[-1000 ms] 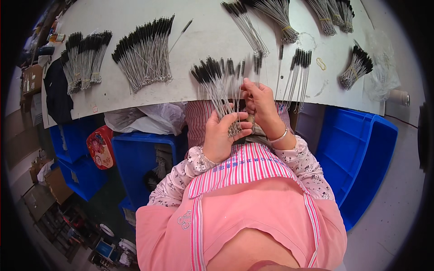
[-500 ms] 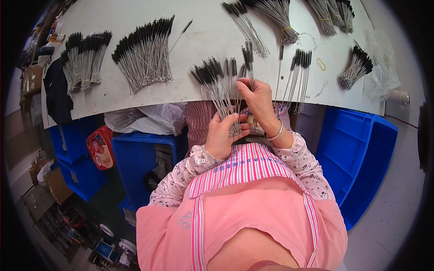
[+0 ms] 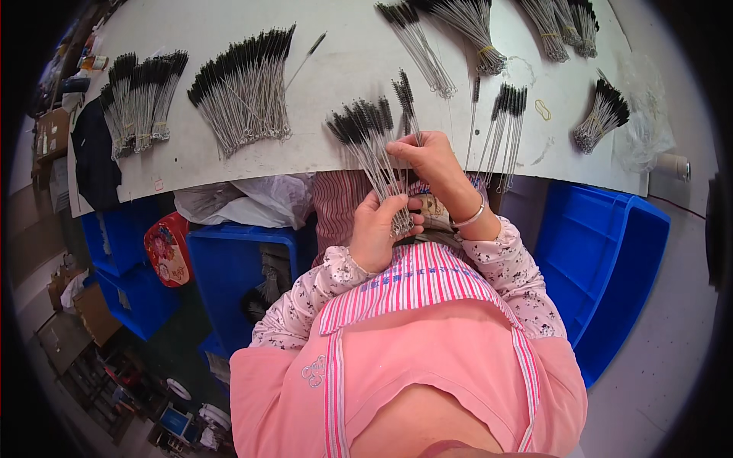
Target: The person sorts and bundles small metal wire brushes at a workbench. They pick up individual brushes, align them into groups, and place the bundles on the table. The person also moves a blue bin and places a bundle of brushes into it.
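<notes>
My left hand (image 3: 374,230) is closed around the looped wire ends of a bunch of black-bristled wire brushes (image 3: 365,128), which fan up and to the left over the table edge. Just to the right, my right hand (image 3: 437,163) pinches a few more wire brushes (image 3: 405,98) between thumb and fingers, their bristles pointing up. Its thumb is close beside the bunch's stems; whether it touches them I cannot tell. Right of this hand, several loose brushes (image 3: 508,114) lie side by side on the white table (image 3: 321,65).
A large brush pile (image 3: 248,91) and a smaller brush bundle (image 3: 143,103) lie at the left. Banded bundles (image 3: 477,38) are at the back right, with a yellow rubber band (image 3: 543,110) nearer. Blue crates (image 3: 603,259) stand below the table on both sides.
My right hand has shifted slightly left toward the bunch, and its brushes now lean left. The brushes in my left hand sit closer together and a little farther right.
</notes>
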`<move>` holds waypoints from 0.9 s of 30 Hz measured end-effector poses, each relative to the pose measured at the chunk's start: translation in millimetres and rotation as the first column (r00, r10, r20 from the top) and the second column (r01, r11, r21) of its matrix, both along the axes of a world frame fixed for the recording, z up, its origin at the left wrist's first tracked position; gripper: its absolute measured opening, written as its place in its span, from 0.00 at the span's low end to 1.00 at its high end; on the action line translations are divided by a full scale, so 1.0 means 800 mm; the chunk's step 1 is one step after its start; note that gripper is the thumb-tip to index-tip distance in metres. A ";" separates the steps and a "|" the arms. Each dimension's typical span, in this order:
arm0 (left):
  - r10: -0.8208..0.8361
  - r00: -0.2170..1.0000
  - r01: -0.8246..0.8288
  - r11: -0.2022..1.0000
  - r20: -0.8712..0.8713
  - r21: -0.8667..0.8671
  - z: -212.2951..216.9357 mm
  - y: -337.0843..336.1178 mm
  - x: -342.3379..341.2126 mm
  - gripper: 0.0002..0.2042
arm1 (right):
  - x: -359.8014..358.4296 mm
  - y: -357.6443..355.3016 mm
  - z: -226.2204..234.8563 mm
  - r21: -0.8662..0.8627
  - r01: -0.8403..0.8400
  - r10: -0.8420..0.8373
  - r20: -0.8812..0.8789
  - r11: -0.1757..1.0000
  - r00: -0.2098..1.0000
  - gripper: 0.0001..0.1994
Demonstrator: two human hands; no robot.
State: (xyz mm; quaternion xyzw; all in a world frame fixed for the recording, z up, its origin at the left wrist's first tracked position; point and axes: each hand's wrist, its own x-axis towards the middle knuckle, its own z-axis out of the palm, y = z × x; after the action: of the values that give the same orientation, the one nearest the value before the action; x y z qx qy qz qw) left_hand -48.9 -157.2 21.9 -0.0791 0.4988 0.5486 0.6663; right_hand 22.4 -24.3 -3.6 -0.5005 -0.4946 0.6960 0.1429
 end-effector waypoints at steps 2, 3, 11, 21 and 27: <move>-0.009 1.000 0.009 1.000 -0.020 0.001 0.001 0.000 -0.001 0.10 | -0.001 -0.001 0.007 -0.074 0.008 -0.011 -0.038 0.997 0.999 0.11; -0.014 0.999 0.014 1.000 -0.030 0.002 0.001 0.000 -0.001 0.10 | 0.000 -0.002 0.006 -0.093 0.015 -0.020 -0.056 0.996 0.998 0.11; -0.016 0.999 0.018 0.999 -0.049 0.043 -0.001 -0.001 0.000 0.11 | 0.001 0.002 0.014 -0.188 0.051 -0.075 -0.121 0.981 0.990 0.09; -0.033 0.933 0.013 0.998 0.357 0.059 -0.019 0.011 -0.013 0.15 | 0.005 -0.007 0.023 -0.229 0.035 -0.098 -0.271 0.973 0.958 0.10; -0.101 0.863 0.065 0.994 0.495 0.089 -0.006 0.022 -0.029 0.14 | 0.017 -0.003 0.027 -0.206 -0.030 -0.047 -0.359 0.978 0.932 0.09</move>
State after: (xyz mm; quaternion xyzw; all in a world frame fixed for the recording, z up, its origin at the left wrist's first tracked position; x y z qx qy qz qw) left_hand -72.0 -139.5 16.8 -0.1733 0.2934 0.4975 0.7978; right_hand 36.2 -26.4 18.2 -0.3783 -0.3821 0.8234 0.1813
